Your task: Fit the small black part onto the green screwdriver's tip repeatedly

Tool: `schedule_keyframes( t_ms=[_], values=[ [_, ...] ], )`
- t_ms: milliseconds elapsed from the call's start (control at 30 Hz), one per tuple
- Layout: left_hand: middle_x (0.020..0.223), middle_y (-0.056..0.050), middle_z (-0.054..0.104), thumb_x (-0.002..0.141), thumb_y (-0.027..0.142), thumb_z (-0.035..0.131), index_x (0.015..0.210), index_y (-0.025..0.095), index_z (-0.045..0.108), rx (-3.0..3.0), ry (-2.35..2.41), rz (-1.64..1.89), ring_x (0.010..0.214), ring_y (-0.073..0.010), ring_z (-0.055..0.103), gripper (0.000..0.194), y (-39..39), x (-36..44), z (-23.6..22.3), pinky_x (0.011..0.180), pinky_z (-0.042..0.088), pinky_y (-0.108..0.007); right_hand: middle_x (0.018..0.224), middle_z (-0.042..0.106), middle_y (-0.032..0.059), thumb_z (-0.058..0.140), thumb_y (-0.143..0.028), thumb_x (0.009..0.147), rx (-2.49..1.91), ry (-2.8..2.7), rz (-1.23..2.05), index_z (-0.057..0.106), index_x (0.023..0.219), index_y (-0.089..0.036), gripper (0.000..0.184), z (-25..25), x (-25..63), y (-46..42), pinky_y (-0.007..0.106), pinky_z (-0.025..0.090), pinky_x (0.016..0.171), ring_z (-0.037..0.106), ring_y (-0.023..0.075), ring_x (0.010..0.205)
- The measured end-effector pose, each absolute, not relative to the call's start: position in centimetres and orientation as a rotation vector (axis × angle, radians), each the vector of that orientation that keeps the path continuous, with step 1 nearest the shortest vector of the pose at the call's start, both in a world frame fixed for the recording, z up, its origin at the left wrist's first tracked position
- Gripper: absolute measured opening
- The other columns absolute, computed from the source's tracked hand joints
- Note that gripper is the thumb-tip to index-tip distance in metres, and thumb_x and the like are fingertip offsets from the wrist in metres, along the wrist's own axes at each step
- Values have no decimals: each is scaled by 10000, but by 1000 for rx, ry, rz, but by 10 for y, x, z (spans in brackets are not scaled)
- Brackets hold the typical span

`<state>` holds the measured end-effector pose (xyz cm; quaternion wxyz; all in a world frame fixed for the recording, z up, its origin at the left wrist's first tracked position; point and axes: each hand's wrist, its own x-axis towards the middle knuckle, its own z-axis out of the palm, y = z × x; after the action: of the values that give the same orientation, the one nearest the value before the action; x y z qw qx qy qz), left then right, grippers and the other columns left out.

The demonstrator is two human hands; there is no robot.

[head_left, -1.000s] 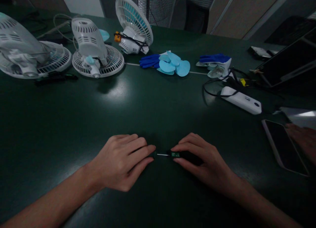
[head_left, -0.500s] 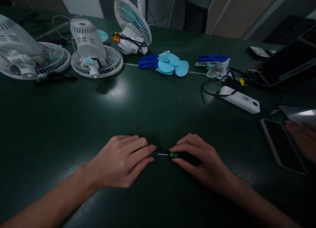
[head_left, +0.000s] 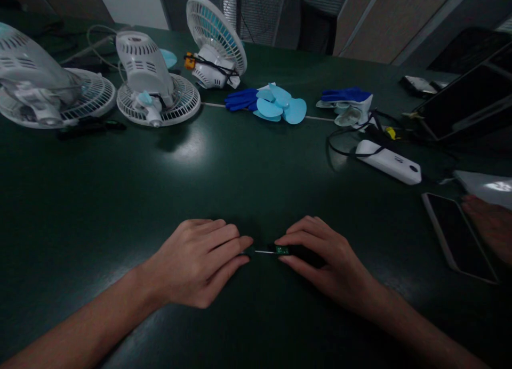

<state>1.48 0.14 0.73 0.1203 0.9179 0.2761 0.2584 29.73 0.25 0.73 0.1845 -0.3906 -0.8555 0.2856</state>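
Low in the middle of the view, my two hands face each other over the dark green table (head_left: 244, 182). Between them runs the thin metal shaft of what looks like a small screwdriver (head_left: 264, 251). My right hand (head_left: 326, 254) pinches its dark handle, which has a green marking, between thumb and fingers. My left hand (head_left: 206, 259) is closed at the other end, thumb and forefinger on a small dark piece around the shaft's tip; most of that piece is hidden.
White fans (head_left: 154, 91) stand along the back left, with a dark tool (head_left: 92, 128) in front. A light blue fan blade (head_left: 282, 105), blue gloves (head_left: 346, 95), a white power strip (head_left: 388, 161) and a phone (head_left: 458, 235) lie farther right. Another person's hand (head_left: 490, 222) is at the right edge.
My hands and the tool have barely moved. The other person's hand at the right edge has shifted slightly.
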Motion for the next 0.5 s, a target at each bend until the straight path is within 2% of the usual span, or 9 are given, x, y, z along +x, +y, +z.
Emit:
schedule_keyframes(
  t_ms=[233, 500],
  values=[
    [936, -77, 682, 944, 168, 584, 1222, 99, 606, 2717, 788, 843, 767, -179, 641, 288, 0, 15, 7, 615, 529, -311, 1048, 673, 36, 634, -244, 937, -1086, -2404, 808, 674, 1137, -263, 205, 7, 298, 2, 332, 474, 784, 613, 169, 931],
    [1022, -84, 692, 974, 204, 568, 1291, 101, 571, 2776, 755, 679, 805, -184, 673, 334, 1, 17, 4, 634, 577, -322, 1065, 673, 33, 639, -252, 937, -1105, -2424, 806, 676, 1145, -270, 213, 5, 300, 2, 344, 470, 799, 608, 174, 944]
  ],
)
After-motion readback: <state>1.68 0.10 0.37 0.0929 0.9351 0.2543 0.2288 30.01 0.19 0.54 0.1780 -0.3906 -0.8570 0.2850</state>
